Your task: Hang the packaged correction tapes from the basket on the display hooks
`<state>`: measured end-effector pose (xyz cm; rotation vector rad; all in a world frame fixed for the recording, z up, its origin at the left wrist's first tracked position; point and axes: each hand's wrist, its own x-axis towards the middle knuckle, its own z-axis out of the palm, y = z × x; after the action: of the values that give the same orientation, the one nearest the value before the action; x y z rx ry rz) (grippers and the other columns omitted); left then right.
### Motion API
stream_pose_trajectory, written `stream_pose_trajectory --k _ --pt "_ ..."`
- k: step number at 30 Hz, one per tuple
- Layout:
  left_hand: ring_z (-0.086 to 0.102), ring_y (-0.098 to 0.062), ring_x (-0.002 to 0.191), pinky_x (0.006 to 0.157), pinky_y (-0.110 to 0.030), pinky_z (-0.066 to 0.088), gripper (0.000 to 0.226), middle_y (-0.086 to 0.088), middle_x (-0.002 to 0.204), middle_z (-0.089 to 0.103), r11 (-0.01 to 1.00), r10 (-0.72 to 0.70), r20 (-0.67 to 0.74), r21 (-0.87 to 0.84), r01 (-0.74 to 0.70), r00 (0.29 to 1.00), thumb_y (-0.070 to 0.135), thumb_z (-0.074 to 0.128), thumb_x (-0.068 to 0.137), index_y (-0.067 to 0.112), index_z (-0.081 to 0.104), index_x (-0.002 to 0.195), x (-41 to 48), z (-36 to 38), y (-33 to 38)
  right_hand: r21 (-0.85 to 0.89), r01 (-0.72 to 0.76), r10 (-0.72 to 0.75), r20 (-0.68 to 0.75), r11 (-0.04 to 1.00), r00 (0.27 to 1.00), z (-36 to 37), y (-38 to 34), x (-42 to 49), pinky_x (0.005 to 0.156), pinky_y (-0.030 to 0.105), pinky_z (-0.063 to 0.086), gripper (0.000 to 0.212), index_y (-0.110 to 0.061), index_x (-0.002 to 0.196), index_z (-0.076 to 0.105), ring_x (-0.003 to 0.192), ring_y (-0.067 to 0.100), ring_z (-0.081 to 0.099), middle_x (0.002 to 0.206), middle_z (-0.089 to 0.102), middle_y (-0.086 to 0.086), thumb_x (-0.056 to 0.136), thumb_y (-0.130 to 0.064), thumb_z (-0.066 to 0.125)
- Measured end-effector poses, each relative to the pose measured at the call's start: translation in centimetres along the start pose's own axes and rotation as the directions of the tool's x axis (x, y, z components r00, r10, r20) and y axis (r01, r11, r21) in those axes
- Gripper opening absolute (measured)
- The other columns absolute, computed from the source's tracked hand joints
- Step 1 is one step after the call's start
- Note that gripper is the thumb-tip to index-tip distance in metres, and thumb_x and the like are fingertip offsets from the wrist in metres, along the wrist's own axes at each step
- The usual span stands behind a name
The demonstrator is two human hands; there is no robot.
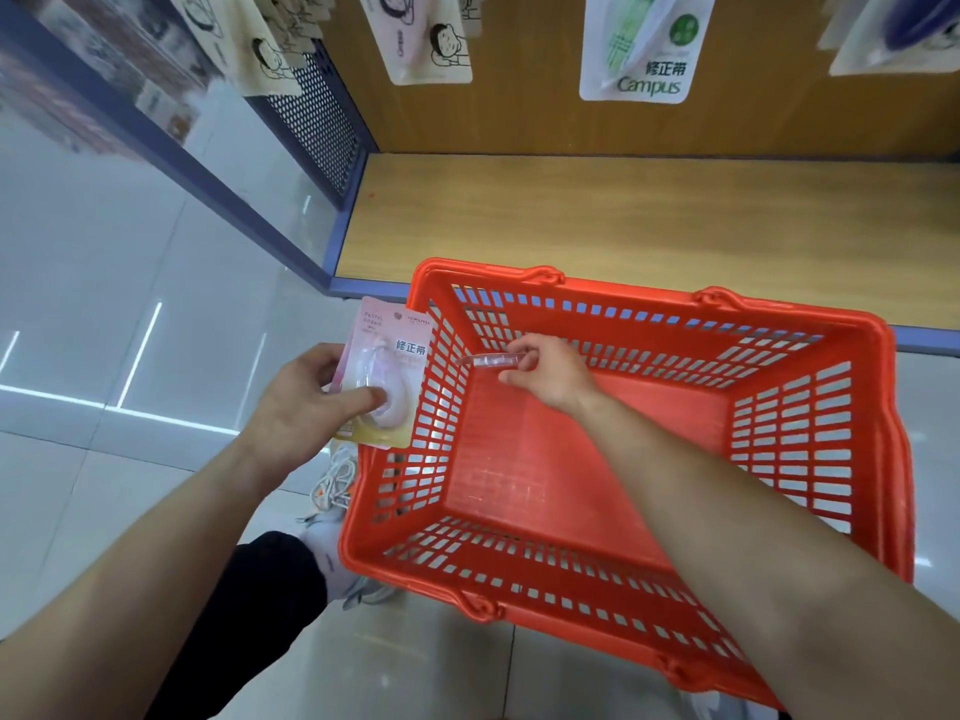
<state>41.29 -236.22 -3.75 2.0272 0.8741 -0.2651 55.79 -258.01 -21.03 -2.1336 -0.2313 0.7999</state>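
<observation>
A red plastic basket (810,444) stands on the floor in front of the shelf, its bottom bare. My left hand (301,402) grips a pink packaged correction tape (395,356) just left of the basket, thumb pressed on the blister. My right hand (545,376) reaches inside the basket and pinches a second package (488,360), seen edge-on as a thin clear strip. Other correction tape packs hang above on the wooden back panel: a pink one (421,39) and a green Campus one (644,49).
A wooden shelf base (623,215) with a blue edge lies behind the basket. A perforated blue side panel (317,116) stands at its left. Grey floor tiles spread to the left. My dark trouser leg and white shoe (332,558) are beside the basket.
</observation>
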Motion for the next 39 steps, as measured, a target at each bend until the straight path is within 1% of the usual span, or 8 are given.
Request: stream_pose_trajectory --k 11,14,19,22,25,29,33,39 --pt "0.076 -0.015 0.080 0.067 -0.029 0.054 0.039 0.003 0.094 0.078 0.995 -0.015 0.017 -0.102 0.017 1.000 0.023 0.084 0.074 0.026 0.069 0.109 1.2 0.3 -0.2 -0.291 0.152 -0.197 -0.131 0.945 0.972 -0.1 -1.6 -0.8 0.079 0.033 0.047 0.029 -0.029 0.106 0.075 0.097 0.023 0.066 0.100 0.072 0.000 0.089 -0.052 0.069" --pt "0.077 -0.016 0.077 0.068 -0.032 0.056 0.028 0.000 0.091 0.078 0.993 -0.019 0.028 -0.113 0.022 0.999 0.014 0.080 0.084 0.024 0.068 0.107 1.2 0.3 0.3 -0.203 0.171 -0.202 -0.146 0.964 0.968 -2.3 -1.6 -2.4 0.075 0.034 0.046 0.024 -0.030 0.102 0.077 0.085 0.020 0.060 0.091 0.065 0.000 0.086 -0.047 0.074" --pt "0.077 -0.023 0.079 0.073 -0.038 0.058 0.038 -0.003 0.092 0.078 0.990 -0.011 0.081 -0.138 0.022 0.997 0.024 0.084 0.073 0.018 0.068 0.107 0.0 0.5 2.0 0.078 0.168 -0.158 -0.117 0.983 0.980 -7.0 -1.9 -5.7 0.053 0.025 0.022 0.013 -0.018 0.084 0.079 0.049 0.006 0.034 0.049 0.036 -0.013 0.086 -0.031 0.080" --pt "0.077 -0.025 0.080 0.071 -0.036 0.057 0.032 -0.010 0.098 0.078 0.980 0.038 0.125 -0.198 -0.012 0.991 0.016 0.080 0.081 0.013 0.068 0.111 -1.2 0.2 4.5 0.192 0.200 -0.192 -0.060 0.961 0.980 -9.9 -3.8 -8.5 0.052 0.026 0.021 0.014 -0.017 0.081 0.077 0.052 0.002 0.028 0.057 0.034 -0.014 0.092 -0.026 0.075" --pt "0.076 -0.019 0.079 0.069 -0.033 0.057 0.045 -0.010 0.103 0.077 0.972 0.099 0.169 -0.228 -0.059 0.981 0.016 0.082 0.076 0.010 0.065 0.118 -3.3 -0.6 8.2 0.297 0.195 -0.200 -0.014 0.935 0.980 -13.2 -6.6 -11.7 0.050 0.021 0.032 0.019 -0.012 0.083 0.069 0.055 0.003 0.043 0.070 0.051 0.002 0.098 -0.024 0.066" --pt "0.073 -0.022 0.079 0.074 -0.035 0.058 0.061 -0.011 0.097 0.074 0.953 0.170 0.177 -0.280 -0.116 0.969 0.024 0.073 0.061 0.012 0.064 0.119 -6.9 -1.4 12.4 0.322 0.223 -0.219 -0.052 0.920 0.974 -17.4 -10.5 -16.0 0.068 0.037 0.039 0.063 0.006 0.090 0.058 0.074 0.022 0.052 0.081 0.056 0.013 0.082 -0.056 0.067" --pt "0.075 -0.028 0.087 0.078 -0.042 0.059 0.063 -0.011 0.104 0.076 0.920 0.268 0.191 -0.341 -0.192 0.944 0.024 0.075 0.062 0.013 0.061 0.123 -10.6 -1.4 15.4 0.334 0.268 -0.261 -0.068 0.904 0.963 -21.0 -13.9 -21.0 0.075 0.042 0.036 0.048 -0.008 0.090 0.061 0.082 0.024 0.050 0.086 0.055 0.012 0.083 -0.056 0.061" --pt "0.077 -0.032 0.088 0.070 -0.035 0.061 0.049 -0.013 0.103 0.079 0.839 0.366 0.194 -0.493 -0.232 0.910 0.012 0.079 0.079 0.008 0.063 0.125 -14.6 0.1 18.0 0.346 0.318 -0.324 -0.041 0.883 0.945 -23.1 -14.8 -26.0 0.071 0.036 0.045 0.038 0.005 0.096 0.054 0.082 0.023 0.055 0.088 0.059 0.012 0.105 -0.033 0.053"
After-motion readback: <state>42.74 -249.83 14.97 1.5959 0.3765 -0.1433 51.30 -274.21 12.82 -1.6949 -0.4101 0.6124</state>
